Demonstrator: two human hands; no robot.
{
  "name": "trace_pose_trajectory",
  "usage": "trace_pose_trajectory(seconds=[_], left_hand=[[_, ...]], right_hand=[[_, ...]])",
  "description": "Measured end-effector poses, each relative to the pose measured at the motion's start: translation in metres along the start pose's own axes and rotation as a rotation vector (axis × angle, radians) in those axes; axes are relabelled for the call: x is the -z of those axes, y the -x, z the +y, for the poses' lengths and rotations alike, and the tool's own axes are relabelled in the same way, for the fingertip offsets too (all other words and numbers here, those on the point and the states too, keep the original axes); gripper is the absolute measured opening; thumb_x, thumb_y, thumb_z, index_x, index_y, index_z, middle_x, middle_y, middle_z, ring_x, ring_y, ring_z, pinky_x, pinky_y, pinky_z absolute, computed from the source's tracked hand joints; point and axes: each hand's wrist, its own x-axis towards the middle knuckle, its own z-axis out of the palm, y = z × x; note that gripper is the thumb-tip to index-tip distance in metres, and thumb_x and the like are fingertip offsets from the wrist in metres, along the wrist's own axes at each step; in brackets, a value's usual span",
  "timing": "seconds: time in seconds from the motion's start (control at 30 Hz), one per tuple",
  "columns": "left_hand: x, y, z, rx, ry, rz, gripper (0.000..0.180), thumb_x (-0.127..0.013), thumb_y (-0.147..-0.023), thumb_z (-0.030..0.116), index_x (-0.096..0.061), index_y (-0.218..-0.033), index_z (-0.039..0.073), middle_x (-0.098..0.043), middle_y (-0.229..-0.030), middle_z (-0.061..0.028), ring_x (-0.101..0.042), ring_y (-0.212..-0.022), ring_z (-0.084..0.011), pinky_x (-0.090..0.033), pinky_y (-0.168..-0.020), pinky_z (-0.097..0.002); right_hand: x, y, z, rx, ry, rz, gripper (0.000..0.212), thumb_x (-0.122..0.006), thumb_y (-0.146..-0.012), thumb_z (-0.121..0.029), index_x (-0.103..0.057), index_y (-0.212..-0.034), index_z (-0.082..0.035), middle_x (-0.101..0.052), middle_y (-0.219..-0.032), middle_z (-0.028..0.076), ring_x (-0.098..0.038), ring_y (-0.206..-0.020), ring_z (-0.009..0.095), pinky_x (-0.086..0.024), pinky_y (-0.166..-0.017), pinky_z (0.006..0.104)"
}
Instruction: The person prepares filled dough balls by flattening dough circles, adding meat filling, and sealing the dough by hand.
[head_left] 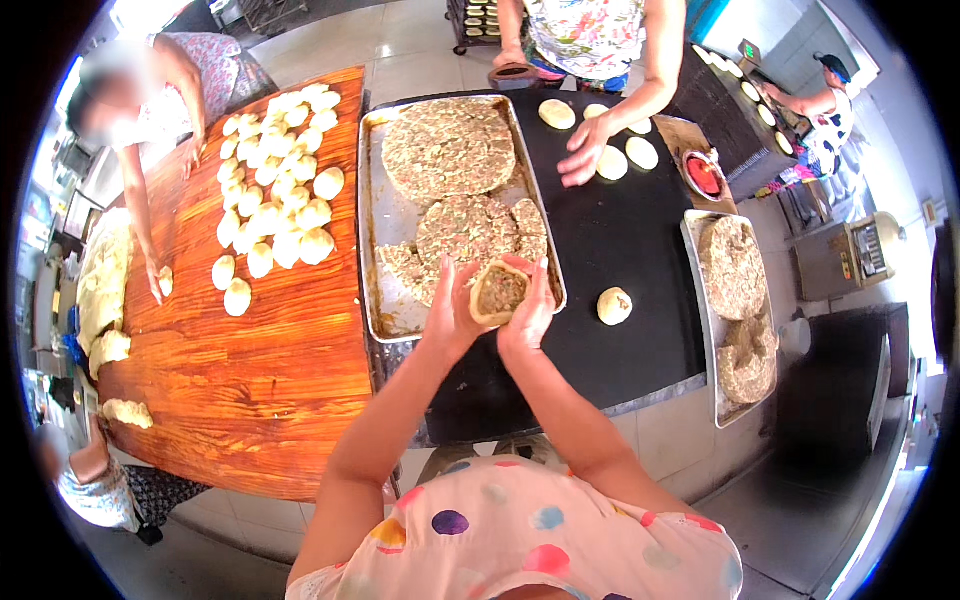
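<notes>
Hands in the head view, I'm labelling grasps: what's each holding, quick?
Left hand: holding the left side of a filled dough wrapper.
Right hand: holding the same wrapper's right side.

I hold one pale, round dough cup (482, 309) at frame centre: mouth upward, unsealed; brownish, flecked filling (503, 291) inside.

The orange-brown wooden table (250, 400) carries many pale round dough balls (284, 187); on the flat black worktop (640, 255) lie a silver rectangular metal tray (398, 224), several pale flattened dough discs (642, 153) and one round cream-coloured bun (614, 306).
</notes>
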Motion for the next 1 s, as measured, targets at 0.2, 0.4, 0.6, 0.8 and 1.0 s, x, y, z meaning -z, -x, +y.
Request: trace_pose_trajectory(seconds=[0.2, 0.4, 0.6, 0.8, 1.0], left_hand=[[0.020, 0.003, -0.009, -0.125, 0.066, 0.088, 0.058, -0.052, -0.094, 0.059, -0.056, -0.122, 0.008, -0.064, -0.115, -0.0070, -0.063, -0.107, -0.0215, -0.054, -0.091, -0.0389], [0.040, -0.013, -0.042, -0.331, -0.209, 0.103, 0.056, -0.046, -0.097, 0.053, -0.056, -0.126, 0.006, -0.063, -0.114, -0.0088, -0.061, -0.105, -0.0215, -0.048, -0.095, -0.0344], [0.042, -0.006, -0.028, -0.427, -0.641, 0.127, 0.056, -0.047, -0.099, 0.050, -0.052, -0.131, 0.004, -0.061, -0.117, -0.0085, -0.059, -0.107, -0.0205, -0.047, -0.095, -0.0335], [-0.028, 0.027, 0.005, -0.291, 0.019, 0.130, 0.071, -0.046, -0.095, 0.063, -0.048, -0.135, 0.004, -0.059, -0.125, -0.0093, -0.059, -0.111, -0.0224, -0.046, -0.099, -0.0370], [0.019, 0.007, -0.017, -0.519, -0.318, 0.116, 0.037, -0.052, -0.101, 0.035, -0.055, -0.122, 0.004, -0.059, -0.113, -0.0057, -0.058, -0.102, -0.0172, -0.048, -0.092, -0.0320]], right_hand=[[-0.002, 0.026, 0.001, 0.294, 0.388, -0.401, 0.041, -0.054, -0.100, -0.033, -0.061, -0.121, 0.003, -0.062, -0.121, 0.012, -0.054, -0.116, 0.020, -0.035, -0.106, 0.0322], [-0.013, 0.031, 0.004, 0.620, 0.806, -0.391, 0.026, -0.059, -0.095, -0.023, -0.068, -0.107, -0.002, -0.069, -0.109, 0.014, -0.064, -0.105, 0.027, -0.040, -0.104, 0.0423], [-0.016, 0.038, 0.008, 0.732, 0.731, -0.302, 0.019, -0.058, -0.094, -0.012, -0.067, -0.106, -0.001, -0.068, -0.108, 0.015, -0.064, -0.103, 0.032, -0.044, -0.101, 0.0430], [-0.025, 0.026, -0.006, 0.097, 0.044, -0.248, 0.022, -0.061, -0.095, -0.016, -0.067, -0.110, 0.000, -0.067, -0.113, 0.009, -0.058, -0.110, 0.018, -0.043, -0.097, 0.0303], [-0.032, 0.049, -0.005, 0.490, 0.480, -0.249, 0.016, -0.060, -0.092, -0.010, -0.068, -0.104, -0.003, -0.067, -0.106, 0.014, -0.062, -0.104, 0.029, -0.045, -0.096, 0.0350]])
